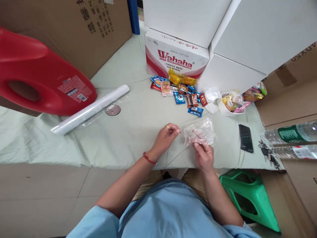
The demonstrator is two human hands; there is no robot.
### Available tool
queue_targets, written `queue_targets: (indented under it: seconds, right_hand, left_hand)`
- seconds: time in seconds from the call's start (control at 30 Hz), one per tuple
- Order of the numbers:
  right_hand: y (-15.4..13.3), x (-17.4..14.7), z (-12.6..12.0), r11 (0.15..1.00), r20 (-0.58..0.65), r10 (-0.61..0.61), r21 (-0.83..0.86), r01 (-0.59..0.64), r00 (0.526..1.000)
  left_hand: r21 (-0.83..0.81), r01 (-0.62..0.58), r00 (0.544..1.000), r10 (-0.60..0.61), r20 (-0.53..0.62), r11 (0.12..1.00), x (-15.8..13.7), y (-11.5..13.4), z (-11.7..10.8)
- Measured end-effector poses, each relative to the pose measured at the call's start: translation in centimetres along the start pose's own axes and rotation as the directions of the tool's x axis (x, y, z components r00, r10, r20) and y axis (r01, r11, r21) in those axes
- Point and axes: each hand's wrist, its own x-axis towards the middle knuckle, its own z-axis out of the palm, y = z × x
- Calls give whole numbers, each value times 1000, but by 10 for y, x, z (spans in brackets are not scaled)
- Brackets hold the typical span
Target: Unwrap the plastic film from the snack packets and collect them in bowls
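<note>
Above the front of the table, my right hand point(205, 157) pinches a crumpled clear plastic bag point(200, 130) between thumb and fingers. Some of its fingers show through the plastic. My left hand point(167, 135) is just left of the bag, apart from it, with the thumb against curled fingers. Whether anything thin is in that pinch I cannot make out. Beyond the hands lies a loose pile of wrapped snacks point(192, 100). A white bowl point(231, 113) with more packets stands to the right of the pile, with a crumpled white plastic piece point(212, 95) beside it.
At left are a large red jug point(47, 72), a plastic-wrapped roll point(91, 109) and a round disc point(113, 109). A Wahaba-style red-and-white carton point(177, 56) stands behind the snacks. To the right are a phone point(246, 138), keys point(268, 153), bottles point(288, 134) and a green stool point(250, 195).
</note>
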Motion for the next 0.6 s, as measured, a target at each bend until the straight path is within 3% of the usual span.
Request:
queue_targets:
  seconds: [0.13,0.27,0.37,0.47,0.6]
  right_hand:
    - [6,-2,7,939,157,-154,-284,193,976]
    - [10,0,11,898,291,-194,-331,289,937]
    - [12,0,12,882,328,-176,-367,297,928]
    - [9,0,8,910,293,-130,-344,231,947]
    - [3,2,-3,976,264,-18,-204,74,964]
  left_hand:
    - [168,-89,990,69,124,982,-21,19,6]
    - [329,-177,983,149,109,928,-32,25,8]
    - [363,-139,990,117,81,921,-34,20,5]
    - [250,1,998,15,-61,968,-30,9,-1]
    - [-54,115,963,-125,-238,992,-21,-3,-6]
